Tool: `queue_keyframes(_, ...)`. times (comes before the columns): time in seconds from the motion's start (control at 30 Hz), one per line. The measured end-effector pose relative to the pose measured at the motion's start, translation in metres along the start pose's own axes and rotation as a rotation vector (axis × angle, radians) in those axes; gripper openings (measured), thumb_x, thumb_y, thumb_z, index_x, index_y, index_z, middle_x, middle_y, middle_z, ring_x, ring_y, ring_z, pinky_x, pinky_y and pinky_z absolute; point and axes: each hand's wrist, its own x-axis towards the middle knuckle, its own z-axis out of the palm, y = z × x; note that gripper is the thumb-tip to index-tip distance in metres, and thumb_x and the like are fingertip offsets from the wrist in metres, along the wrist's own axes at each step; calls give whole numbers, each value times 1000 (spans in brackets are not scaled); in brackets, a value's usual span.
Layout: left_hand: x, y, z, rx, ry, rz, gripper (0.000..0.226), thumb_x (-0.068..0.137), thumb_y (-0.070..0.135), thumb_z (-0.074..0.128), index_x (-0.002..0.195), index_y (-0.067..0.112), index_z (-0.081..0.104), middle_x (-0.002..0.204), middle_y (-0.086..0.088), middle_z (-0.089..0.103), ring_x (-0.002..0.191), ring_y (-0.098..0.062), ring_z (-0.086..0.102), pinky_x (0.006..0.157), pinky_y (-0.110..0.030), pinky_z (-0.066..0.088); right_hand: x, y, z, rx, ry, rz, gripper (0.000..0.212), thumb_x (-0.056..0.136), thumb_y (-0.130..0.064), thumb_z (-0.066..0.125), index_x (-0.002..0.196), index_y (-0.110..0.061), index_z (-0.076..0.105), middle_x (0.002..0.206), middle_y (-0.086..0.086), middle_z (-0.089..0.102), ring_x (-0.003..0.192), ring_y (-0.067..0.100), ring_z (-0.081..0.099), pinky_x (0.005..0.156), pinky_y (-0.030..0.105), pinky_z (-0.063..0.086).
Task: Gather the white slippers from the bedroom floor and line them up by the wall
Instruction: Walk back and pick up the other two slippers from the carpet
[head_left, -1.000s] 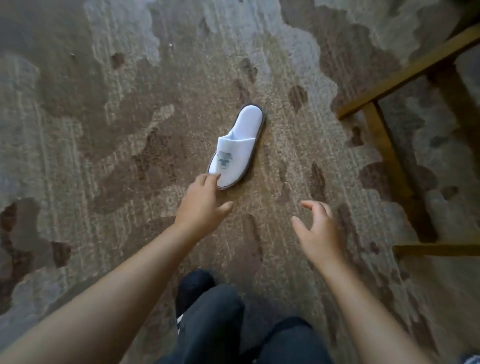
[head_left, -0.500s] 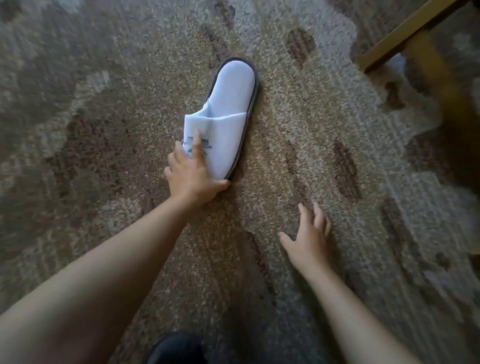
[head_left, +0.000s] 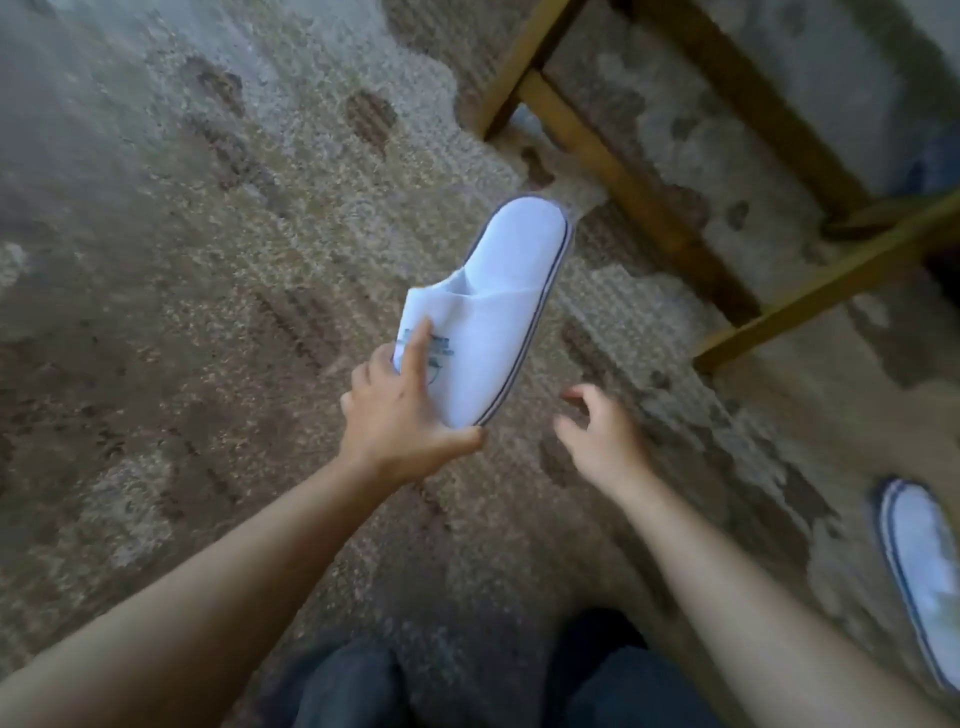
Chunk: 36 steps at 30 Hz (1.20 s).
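A white slipper with a dark sole edge and a small printed logo hangs above the carpet in the middle of the head view. My left hand is shut on its toe end, thumb under the sole and a finger across the logo. Its heel points up and to the right. To the right of it my right hand hovers with fingers curled and apart, holding nothing. A second white slipper lies on the carpet at the right edge, blurred and partly cut off.
A patterned brown and grey carpet covers the floor. Wooden legs and rungs of a piece of furniture stand at the upper right. My dark trouser legs show at the bottom.
My left hand closed on the slipper's toe and lifted it off the carpet, up and to the right. The view swung right, bringing a second slipper into sight.
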Motion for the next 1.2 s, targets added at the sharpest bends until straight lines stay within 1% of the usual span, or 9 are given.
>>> queue_keyframes(0.1, -3, 43, 37, 41, -117, 141, 108, 52, 52, 69, 136, 36, 2, 139, -19, 28, 125, -39, 26, 98, -54, 27, -29, 54, -35, 20, 129, 113, 32, 80, -17, 56, 112, -10, 54, 115, 16, 61, 102, 30, 57, 77, 30, 39)
queue_keyframes(0.3, -28, 114, 144, 147, -296, 375, 110, 44, 58, 55, 136, 37, -2, 138, -18, 28, 124, -37, 26, 99, -51, 26, -73, 186, -81, 58, 341, 300, 38, 83, -19, 54, 120, -10, 47, 106, 9, 59, 79, 22, 57, 59, 28, 36)
queue_keyframes(0.47, -53, 172, 230, 285, -420, 509, 109, 57, 49, 71, 137, 37, -2, 141, -16, 25, 127, -38, 23, 102, -52, 24, -112, 294, -110, 190, 512, 385, 41, 81, -19, 60, 119, -8, 48, 128, 14, 52, 115, 27, 49, 83, 27, 36)
queue_keyframes(0.57, -63, 209, 271, 341, -395, 538, 111, 55, 51, 71, 137, 37, -3, 143, -15, 24, 128, -38, 22, 103, -54, 24, -125, 356, -126, 256, 516, 475, 51, 80, -21, 63, 125, -8, 42, 133, 14, 47, 118, 29, 48, 94, 33, 38)
queue_keyframes(0.8, -79, 266, 370, 321, -372, 526, 111, 51, 52, 69, 137, 33, 3, 143, -14, 24, 127, -38, 23, 101, -55, 26, -111, 484, -160, 333, 546, 594, 69, 75, -21, 67, 133, -9, 31, 137, 17, 40, 117, 36, 47, 90, 47, 48)
queue_keyframes(0.9, -94, 273, 405, 276, -352, 496, 111, 53, 46, 75, 138, 32, 4, 143, -15, 23, 126, -37, 23, 102, -55, 24, -102, 524, -160, 251, 575, 619, 76, 72, -21, 69, 134, -8, 28, 141, 18, 35, 128, 36, 33, 100, 48, 37)
queue_keyframes(1.0, -103, 274, 428, 203, -306, 434, 113, 46, 51, 67, 138, 31, 5, 143, -16, 22, 128, -37, 22, 103, -56, 22, -95, 561, -160, 92, 574, 628, 87, 65, -27, 75, 134, -11, 24, 144, 20, 27, 132, 38, 23, 104, 51, 30)
queue_keyframes(1.13, -106, 273, 437, 221, -286, 439, 114, 51, 44, 78, 138, 27, 7, 142, -18, 24, 127, -37, 23, 103, -55, 22, -89, 593, -160, 70, 407, 673, 107, 63, -41, 76, 140, -18, 5, 154, 13, 3, 139, 36, 6, 110, 53, 16)
queue_keyframes(1.2, -106, 270, 438, 261, -294, 442, 113, 53, 36, 80, 138, 28, 6, 141, -18, 24, 126, -36, 23, 103, -55, 23, -89, 599, -159, 47, 376, 678, 111, 60, -48, 76, 140, -20, 3, 154, 12, 4, 137, 38, 10, 108, 55, 16)
